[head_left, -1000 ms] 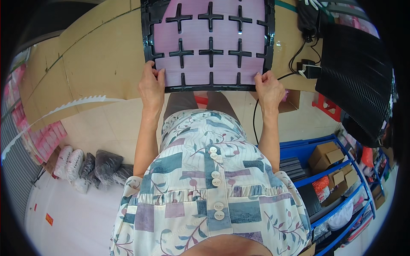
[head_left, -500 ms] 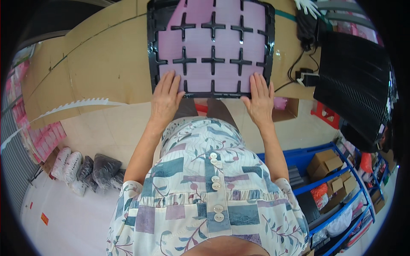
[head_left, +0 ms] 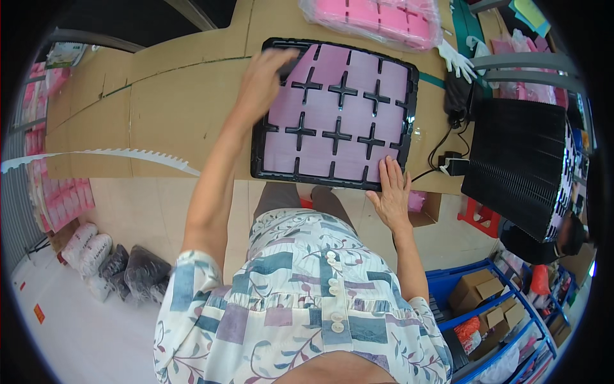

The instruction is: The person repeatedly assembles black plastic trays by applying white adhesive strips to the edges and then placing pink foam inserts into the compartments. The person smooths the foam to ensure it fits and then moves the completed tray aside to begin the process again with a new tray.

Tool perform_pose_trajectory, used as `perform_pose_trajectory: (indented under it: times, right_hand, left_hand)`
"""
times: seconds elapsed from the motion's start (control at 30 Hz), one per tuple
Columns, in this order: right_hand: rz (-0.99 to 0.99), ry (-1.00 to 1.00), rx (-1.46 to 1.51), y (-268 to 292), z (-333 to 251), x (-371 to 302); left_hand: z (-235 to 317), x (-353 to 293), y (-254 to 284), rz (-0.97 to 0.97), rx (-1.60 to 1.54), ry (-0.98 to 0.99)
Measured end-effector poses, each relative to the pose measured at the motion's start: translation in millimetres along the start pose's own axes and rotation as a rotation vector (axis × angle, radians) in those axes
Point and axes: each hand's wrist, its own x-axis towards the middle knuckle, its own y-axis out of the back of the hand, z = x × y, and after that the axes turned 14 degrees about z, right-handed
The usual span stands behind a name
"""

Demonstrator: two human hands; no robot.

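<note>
A black plastic tray (head_left: 414,105) with raised cross-shaped dividers lies slightly turned on the cardboard-covered table. Light purple, sheet-like material (head_left: 325,110) fills most of it, while the far left corner shows bare black. My left hand (head_left: 261,80) reaches over that corner, beside the slanted edge of the purple material. Its fingers are smeared by motion, so their grip is unclear. At the near right corner, my right hand (head_left: 391,192) rests with fingers stretched out flat on the tray's edge.
Beyond the tray lies a clear bag with a pink tray (head_left: 403,22). To the right are a white glove (head_left: 455,61), a black adapter with cords (head_left: 456,166) and a stack of black trays (head_left: 515,160). A toothed white strip (head_left: 121,155) crosses the table's left front edge.
My left hand has left the tray's near left corner and moved up to the far left corner. The tray appears lower, farther right and turned a little; my right hand stays at its near right corner.
</note>
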Motion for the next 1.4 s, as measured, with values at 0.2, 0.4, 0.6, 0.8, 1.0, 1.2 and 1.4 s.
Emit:
perform_pose_trajectory:
  times: [0.2, 0.4, 0.6, 0.8, 1.0, 1.2, 1.4]
  right_hand:
    - [0.041, -0.017, 0.094, 6.5, -2.1, 5.9]
    - [0.034, -0.019, 0.083, 11.0, -5.0, 7.9]
    - [0.015, -0.065, 0.089, 15.0, -7.8, 5.5]
    - [-0.016, -0.086, 0.103, 20.1, -8.1, 6.2]
    - [0.014, -0.062, 0.126, 19.6, -4.4, 5.3]
    - [0.117, -0.025, 0.174, 18.5, -3.5, 6.8]
    - [0.306, 0.048, 0.137, 17.1, -6.7, 3.8]
  left_hand:
    - [-32.1, 87.7, -32.6, -0.694, 0.143, -0.058]
    - [-38.2, 110.6, -26.3, -1.017, -0.054, 0.006]
    - [-36.8, 106.0, -18.2, -0.847, -0.203, 0.209]
    - [-55.7, 84.2, -29.0, -0.471, 0.324, -0.187]
    - [-51.6, 55.9, -38.9, -0.156, 0.512, -0.351]
    - [-4.1, 5.5, -9.6, 0.122, 0.377, -0.196]
    - [29.2, -102.6, 33.9, 0.079, 0.207, 0.214]
